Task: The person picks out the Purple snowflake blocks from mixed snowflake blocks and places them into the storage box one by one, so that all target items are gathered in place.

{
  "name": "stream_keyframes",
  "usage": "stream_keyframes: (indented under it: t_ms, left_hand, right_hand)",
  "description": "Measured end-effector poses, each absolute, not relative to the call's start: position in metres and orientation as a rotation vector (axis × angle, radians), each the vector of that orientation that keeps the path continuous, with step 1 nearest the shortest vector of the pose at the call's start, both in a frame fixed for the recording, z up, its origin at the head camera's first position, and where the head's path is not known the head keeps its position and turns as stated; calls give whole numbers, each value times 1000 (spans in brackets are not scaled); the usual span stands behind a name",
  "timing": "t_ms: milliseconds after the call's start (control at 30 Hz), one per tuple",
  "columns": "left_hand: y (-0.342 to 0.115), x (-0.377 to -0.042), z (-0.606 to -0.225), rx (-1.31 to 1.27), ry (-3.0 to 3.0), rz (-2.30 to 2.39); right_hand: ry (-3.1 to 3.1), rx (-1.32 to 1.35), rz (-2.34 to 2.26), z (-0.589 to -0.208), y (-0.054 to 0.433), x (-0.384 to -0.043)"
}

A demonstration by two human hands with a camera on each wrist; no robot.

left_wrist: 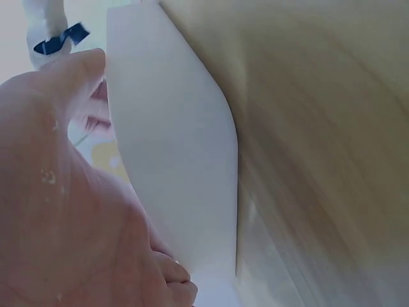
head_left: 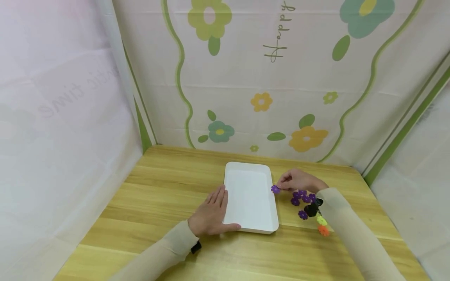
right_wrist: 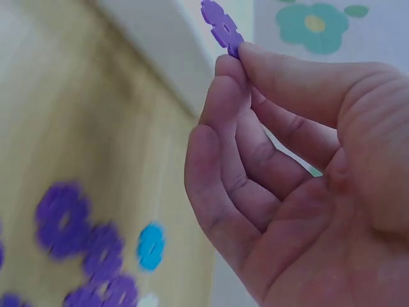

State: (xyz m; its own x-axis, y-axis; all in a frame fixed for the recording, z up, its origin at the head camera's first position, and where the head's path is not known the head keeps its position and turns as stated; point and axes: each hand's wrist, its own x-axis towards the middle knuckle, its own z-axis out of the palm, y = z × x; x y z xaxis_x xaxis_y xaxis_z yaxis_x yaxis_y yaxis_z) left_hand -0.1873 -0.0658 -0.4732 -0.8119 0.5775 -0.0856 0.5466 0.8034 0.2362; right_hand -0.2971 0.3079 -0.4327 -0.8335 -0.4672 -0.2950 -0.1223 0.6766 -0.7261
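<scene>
A white rectangular tray [head_left: 249,199] stands on the wooden table with nothing in it. My left hand [head_left: 210,212] rests on its near left corner, fingers straight along the left side and thumb over the front rim; the left wrist view shows the tray's outer wall [left_wrist: 172,141] beside the palm. Between thumb and forefinger, my right hand [head_left: 299,180] pinches a purple flower-shaped plastic disc [right_wrist: 222,25] at the tray's right rim. Below that hand lie several loose purple discs [head_left: 301,196], partly hidden by the wrist.
A yellow-green disc [head_left: 322,220] and an orange disc [head_left: 324,230] lie by the right sleeve. The right wrist view also has a blue disc [right_wrist: 151,247] on the table. A printed flower cloth [head_left: 232,78] hangs behind the table, with white cloth at both sides.
</scene>
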Motion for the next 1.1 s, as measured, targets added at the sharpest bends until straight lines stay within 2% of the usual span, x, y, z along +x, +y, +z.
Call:
stream_keyframes:
  t_ms: [300, 433, 633, 1100]
  left_hand:
    - [-62, -190, -482, 879, 2881, 235]
    - [-63, -192, -491, 874, 2900, 223]
    - [-63, -189, -484, 880, 2899, 213]
    - [-61, -184, -470, 902, 2918, 212]
  right_hand:
    - [2407, -379, -1077, -420, 250, -319]
    - [2409, -358, -1125, -423, 221, -329]
    - [2479, -267, -1156, -439, 183, -345]
    - [2618, -46, -1238, -477, 154, -358]
